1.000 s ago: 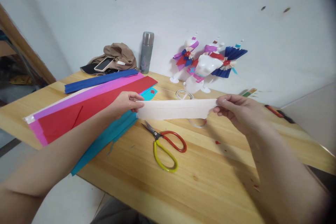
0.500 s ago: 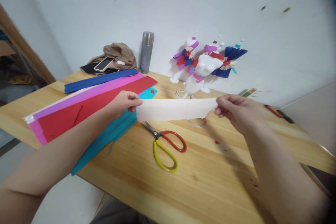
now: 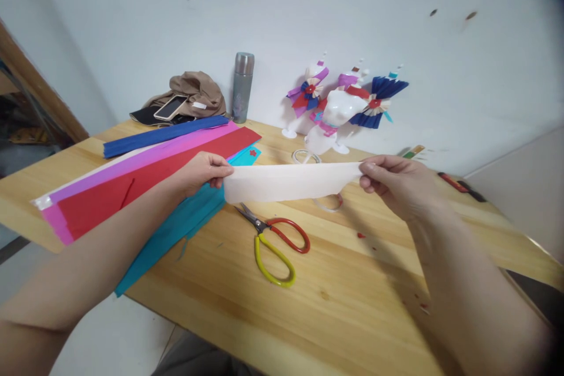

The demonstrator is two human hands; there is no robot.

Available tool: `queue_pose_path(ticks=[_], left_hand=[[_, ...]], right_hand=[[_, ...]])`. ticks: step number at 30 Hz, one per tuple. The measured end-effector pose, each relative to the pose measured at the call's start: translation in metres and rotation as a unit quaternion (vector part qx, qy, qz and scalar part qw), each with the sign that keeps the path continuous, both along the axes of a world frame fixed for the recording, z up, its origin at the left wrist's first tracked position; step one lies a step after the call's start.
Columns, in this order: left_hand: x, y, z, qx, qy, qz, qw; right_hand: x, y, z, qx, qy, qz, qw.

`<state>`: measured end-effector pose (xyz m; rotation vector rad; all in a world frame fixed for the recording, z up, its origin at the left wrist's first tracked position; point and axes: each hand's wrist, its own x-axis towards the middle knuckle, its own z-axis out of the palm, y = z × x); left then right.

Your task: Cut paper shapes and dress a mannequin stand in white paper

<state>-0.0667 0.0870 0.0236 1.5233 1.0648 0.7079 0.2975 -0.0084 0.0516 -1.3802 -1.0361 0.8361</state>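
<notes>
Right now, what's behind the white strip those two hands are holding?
Behind the white strip lie the teal sheet, showing past its left end, and the wooden table. A pale ring peeks above the strip, a curved band below. Whatever the strip covers is hidden.

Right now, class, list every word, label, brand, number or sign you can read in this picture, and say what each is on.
None can be read.
White paper between the left hand and right hand: no writing visible.
Flask: faint pattern, no readable lettering.
White tag on the brown cloth: too small to read.
Phone: dark screen, nothing legible.
</notes>
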Motion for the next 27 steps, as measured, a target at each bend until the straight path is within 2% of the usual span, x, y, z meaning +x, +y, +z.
queue_pose_path(ticks=[4,18,27], left_hand=[[-0.0035,0.004,-0.0038,-0.009,-0.023,-0.026,0.999],[-0.004,0.0044,-0.0042,-0.025,-0.043,-0.018,0.999],[-0.0047,0.0016,-0.0023,-0.034,-0.086,-0.047,0.995]], right_hand=[[0.0023,0.0003,0.0002,0.006,0.006,0.002,1.0],[0.0029,0.0003,0.0006,0.023,0.011,-0.001,1.0],[0.0048,0.0024,-0.0001,0.038,0.017,-0.005,0.999]])
